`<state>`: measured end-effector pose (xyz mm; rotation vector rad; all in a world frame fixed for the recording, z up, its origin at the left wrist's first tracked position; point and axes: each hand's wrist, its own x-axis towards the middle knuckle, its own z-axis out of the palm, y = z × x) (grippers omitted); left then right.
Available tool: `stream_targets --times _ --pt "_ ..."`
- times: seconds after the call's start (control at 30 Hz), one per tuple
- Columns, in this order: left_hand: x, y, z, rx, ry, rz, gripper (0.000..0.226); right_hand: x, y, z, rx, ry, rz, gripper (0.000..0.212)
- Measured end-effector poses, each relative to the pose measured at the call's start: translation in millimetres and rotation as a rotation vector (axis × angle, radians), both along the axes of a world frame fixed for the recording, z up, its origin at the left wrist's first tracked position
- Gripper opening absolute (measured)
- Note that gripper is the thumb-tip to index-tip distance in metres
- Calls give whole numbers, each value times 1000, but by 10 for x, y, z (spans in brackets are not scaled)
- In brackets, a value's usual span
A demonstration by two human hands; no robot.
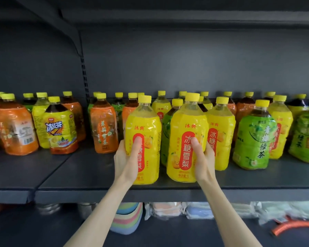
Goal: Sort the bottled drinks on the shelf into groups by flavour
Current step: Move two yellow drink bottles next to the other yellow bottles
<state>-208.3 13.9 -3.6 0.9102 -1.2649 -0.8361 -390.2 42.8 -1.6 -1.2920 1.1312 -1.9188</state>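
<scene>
1. The shelf [75,173] carries mixed flavours: an orange-labelled tea bottle [103,129] to the left, a green tea bottle [253,138] to the right, and more behind.
2. Two yellow pear drinks stand upright near the front edge with a narrow gap between them: the left pear bottle [143,125] and the right pear bottle [185,125].
3. A third pear bottle [221,136] stands just behind and to the right of the right one, so we judge the pear group gathers rightward, nearer our right hand.
4. Our left hand [126,157] grips the left pear bottle from its left side; our right hand [203,157] grips the right pear bottle from its right side.
5. Each thumb presses on the red label; the other fingers are hidden behind the bottles.
</scene>
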Motion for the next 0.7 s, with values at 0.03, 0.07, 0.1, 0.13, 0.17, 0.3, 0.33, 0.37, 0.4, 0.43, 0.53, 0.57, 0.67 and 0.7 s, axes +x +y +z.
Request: stream_targets --times 0.03,0.07,0.1,0.13,0.17,0.3,0.33,0.37,0.4,0.43,0.53,0.57,0.67,0.7 --pt "21 -24 -7 4 3 -18 77 16 -13 0 9 2 0 52" --pt "47 -45 -13 9 6 -35 73 33 -23 0 20 6 -3 53" --pt "71 -64 -11 11 11 -49 70 48 -32 1 29 9 -9 54" --pt "93 -87 -5 10 15 -61 70 59 -39 7 30 10 -15 56" --pt "114 -114 2 11 15 -70 71 70 -43 15 28 8 -24 56" --pt "143 -219 -6 1 30 -92 80 77 -72 36 10 -12 -84 60" --pt "134 -237 -17 5 32 -99 85 61 -81 34 10 -17 -101 65" --pt "127 -251 -27 9 30 -104 87 40 -86 28 12 -20 -113 71" --pt "116 -269 -38 9 29 -110 84 20 -90 22 14 -23 -118 74" --pt "102 -281 -40 11 31 -116 79 2 -92 13 15 -25 -120 75" --pt "45 -334 -46 37 44 -147 56 -55 -127 -10 22 -26 -108 75" --pt "18 -348 -44 38 51 -154 50 -73 -149 -5 29 -21 -94 74" --pt "-11 -355 -54 34 54 -142 62 -74 -213 6 56 16 -31 65" --pt "-11 -354 -67 37 58 -138 72 -66 -237 -1 69 30 -9 62"
